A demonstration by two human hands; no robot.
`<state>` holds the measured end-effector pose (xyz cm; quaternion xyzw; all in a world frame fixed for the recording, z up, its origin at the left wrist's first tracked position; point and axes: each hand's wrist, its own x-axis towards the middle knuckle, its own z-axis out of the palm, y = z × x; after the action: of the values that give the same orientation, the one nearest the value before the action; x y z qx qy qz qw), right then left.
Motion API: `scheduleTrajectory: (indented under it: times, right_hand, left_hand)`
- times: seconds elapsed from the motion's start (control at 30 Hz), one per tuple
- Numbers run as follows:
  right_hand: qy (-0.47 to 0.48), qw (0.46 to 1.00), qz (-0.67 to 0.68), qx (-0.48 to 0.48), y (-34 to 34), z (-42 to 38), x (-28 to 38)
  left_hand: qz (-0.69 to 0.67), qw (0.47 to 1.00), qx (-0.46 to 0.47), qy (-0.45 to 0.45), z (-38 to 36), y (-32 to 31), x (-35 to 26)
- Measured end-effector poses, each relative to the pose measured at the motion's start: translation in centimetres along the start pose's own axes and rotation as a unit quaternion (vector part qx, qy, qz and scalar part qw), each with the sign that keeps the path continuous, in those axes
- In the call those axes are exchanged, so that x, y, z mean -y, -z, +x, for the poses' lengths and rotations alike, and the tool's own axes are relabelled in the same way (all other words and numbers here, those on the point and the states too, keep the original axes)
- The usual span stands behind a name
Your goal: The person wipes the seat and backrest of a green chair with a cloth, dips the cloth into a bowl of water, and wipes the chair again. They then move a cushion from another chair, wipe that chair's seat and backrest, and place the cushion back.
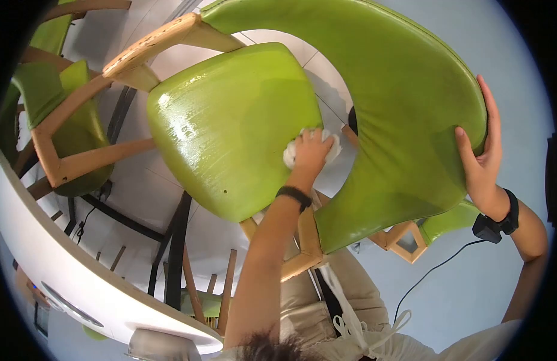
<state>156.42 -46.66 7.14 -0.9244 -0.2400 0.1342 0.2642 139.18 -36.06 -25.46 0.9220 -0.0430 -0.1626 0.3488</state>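
Note:
A green chair seat [242, 114] with a wet, shiny patch on its left part fills the middle of the view. My left hand [311, 150] presses a white cloth [288, 155] against the right edge of the seat, fingers curled over it. The curved green backrest [411, 108] of the same chair rises on the right. Around its outer edge lies my right hand [484, 159], thumb on the inner face and fingers stretched along the rim. Nothing else shows in the right hand.
A wooden armrest [152, 48] adjoins the seat at the upper left. More green chairs [80, 132] with wooden frames stand at the left. A white table edge [98, 265] curves across the lower left. A black cable [432, 271] hangs from the device on my right wrist.

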Motion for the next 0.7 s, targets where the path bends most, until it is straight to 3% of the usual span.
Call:
scheduleTrajectory:
  times: [0.1, 0.2, 0.3, 0.43, 0.5, 0.57, 0.7]
  right_hand:
    - [-0.01, 1.0, 0.01, 0.004, 0.0, 0.0, 0.1]
    - [-0.008, 1.0, 0.008, 0.013, 0.0, 0.2, 0.2]
    - [-0.001, 1.0, -0.006, 0.012, 0.0, 0.0, 0.0]
    - [-0.012, 1.0, -0.015, 0.006, 0.0, -0.1, 0.1]
    - [-0.018, 1.0, -0.019, 0.011, 0.0, -0.2, 0.1]
    - [-0.02, 0.999, -0.027, 0.017, 0.2, -0.2, -0.1]
    - [-0.016, 0.999, -0.033, 0.025, 0.3, -0.2, -0.4]
  left_hand:
    - [0.04, 0.998, -0.009, -0.044, 3.8, -2.6, -1.2]
    - [0.106, 0.976, -0.07, -0.177, 2.1, -3.7, 0.2]
    - [0.043, 0.975, -0.059, -0.208, -2.5, -1.2, 3.4]
    - [0.018, 0.987, 0.045, -0.156, -11.7, 4.2, 10.7]
    - [0.059, 0.989, 0.012, -0.134, -15.6, 6.4, 14.4]
    - [0.128, 0.991, 0.021, -0.034, -17.9, 9.0, 16.8]
    - [0.148, 0.975, -0.09, 0.139, -15.9, 11.8, 23.3]
